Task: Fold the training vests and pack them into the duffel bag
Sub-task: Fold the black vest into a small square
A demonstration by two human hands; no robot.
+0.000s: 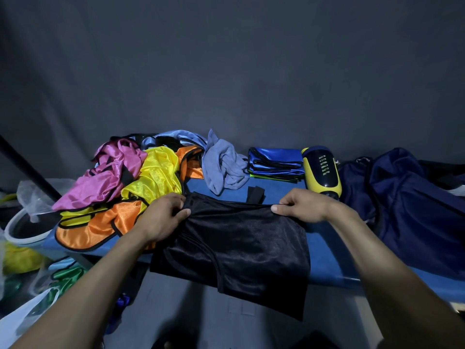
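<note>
A black mesh vest (241, 245) lies spread on the blue table (324, 258), its lower part hanging over the front edge. My left hand (163, 217) pinches its top left corner and my right hand (299, 207) pinches its top right edge. To the left lies a loose heap of vests: pink (105, 177), yellow (158, 172), orange (100, 227) and light blue (176, 137). A stack of folded blue vests (275, 163) sits at the back. The navy duffel bag (407, 197) slumps at the right end of the table.
A crumpled grey-blue cloth (224, 165) lies behind the black vest. A yellow and navy shin guard (323, 172) rests between the folded stack and the bag. A white bucket (27, 230), plastic bags and a green vest (68, 275) sit low on the left.
</note>
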